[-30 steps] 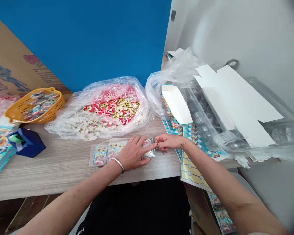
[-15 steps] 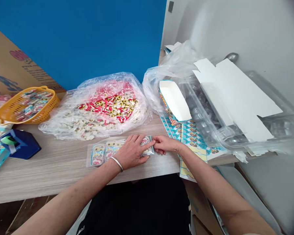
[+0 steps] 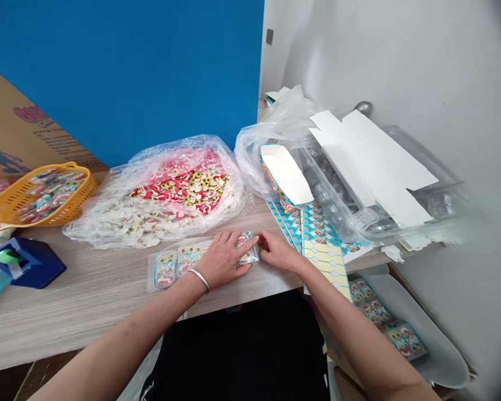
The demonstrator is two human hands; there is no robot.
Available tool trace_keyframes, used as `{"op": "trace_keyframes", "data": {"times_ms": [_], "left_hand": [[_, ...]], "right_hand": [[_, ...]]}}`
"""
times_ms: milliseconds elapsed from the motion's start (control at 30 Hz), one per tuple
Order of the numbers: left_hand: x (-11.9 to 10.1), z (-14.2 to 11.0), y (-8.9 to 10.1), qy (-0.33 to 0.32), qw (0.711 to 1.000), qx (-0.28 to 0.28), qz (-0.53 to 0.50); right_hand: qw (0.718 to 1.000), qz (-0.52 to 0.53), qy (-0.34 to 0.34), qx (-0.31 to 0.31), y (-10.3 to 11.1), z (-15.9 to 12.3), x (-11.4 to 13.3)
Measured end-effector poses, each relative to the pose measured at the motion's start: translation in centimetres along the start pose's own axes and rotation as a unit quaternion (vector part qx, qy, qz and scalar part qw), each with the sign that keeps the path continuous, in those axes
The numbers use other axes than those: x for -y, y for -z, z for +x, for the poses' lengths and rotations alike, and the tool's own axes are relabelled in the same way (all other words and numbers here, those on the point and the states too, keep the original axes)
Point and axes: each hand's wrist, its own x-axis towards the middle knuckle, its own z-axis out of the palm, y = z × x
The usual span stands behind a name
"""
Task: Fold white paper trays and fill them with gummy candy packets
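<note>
Since the earlier frame the view has shifted slightly rightward, and the clear blister strip [image 3: 166, 268] on the table [image 3: 108, 295] could crease under the left hand [image 3: 223, 259], spread flat, or slip if the right hand [image 3: 279, 252], narrow-fingered at its end, grip unclear to me, tugs hard.

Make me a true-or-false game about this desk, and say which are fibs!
1. The left hand rests on a clear plastic pack. True.
2. A silver metal bangle is on the right arm. False: the bangle is on the left arm.
3. The yellow plastic basket holds big apples. False: it holds small colourful pieces.
4. The dark blue tape dispenser stands in front of the basket. True.
5. The right hand is beside the pack's right end. True.
</note>
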Motion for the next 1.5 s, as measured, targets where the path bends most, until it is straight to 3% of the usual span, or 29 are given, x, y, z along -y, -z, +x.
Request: {"op": "trace_keyframes", "data": {"times_ms": [133, 200, 367, 567, 800, 900, 1100, 1233, 1367, 1500], "left_hand": [[0.0, 0.0, -0.2, 0.011, 1.000, -0.014, -0.023], [0.0, -0.1, -0.3, 0.018, 0.998, -0.028, -0.044], [-0.2, -0.2, -0.2, 0.035, 0.995, -0.043, -0.079], [0.7, -0.8, 0.7, 0.006, 0.998, 0.020, -0.052], [4.2, -6.0, 2.3, 0.059, 0.996, 0.064, 0.007], [4.3, -6.9, 2.2, 0.087, 0.995, 0.056, 0.008], [1.2, -2.2, 0.9, 0.193, 0.981, 0.017, 0.017], [-0.5, 0.6, 0.3, 0.234, 0.972, 0.003, 0.025], [-0.9, 0.8, 0.1, 0.234, 0.972, -0.006, 0.021], [-0.7, 0.7, 0.2, 0.233, 0.972, 0.000, 0.018]], "right_hand": [[0.990, 0.021, 0.140, -0.002, 0.2, -1.2, 0.2], [0.985, 0.029, 0.168, 0.015, -0.1, -0.8, 0.4], [0.980, 0.003, 0.197, 0.032, -1.1, 0.5, 0.7], [0.978, -0.042, 0.201, 0.026, -0.7, 0.7, 1.0], [0.981, -0.053, 0.180, 0.046, -0.2, 1.2, 1.4], [0.979, -0.063, 0.185, 0.053, 0.5, 2.4, 1.0], [0.980, -0.050, 0.172, 0.086, 5.2, 6.4, -1.0], [0.984, -0.030, 0.144, 0.097, 7.7, 7.1, -2.5], [0.983, -0.077, 0.161, 0.030, 6.2, 5.3, -3.2], [0.971, -0.139, 0.145, -0.129, 1.8, 2.2, -2.7]]}}
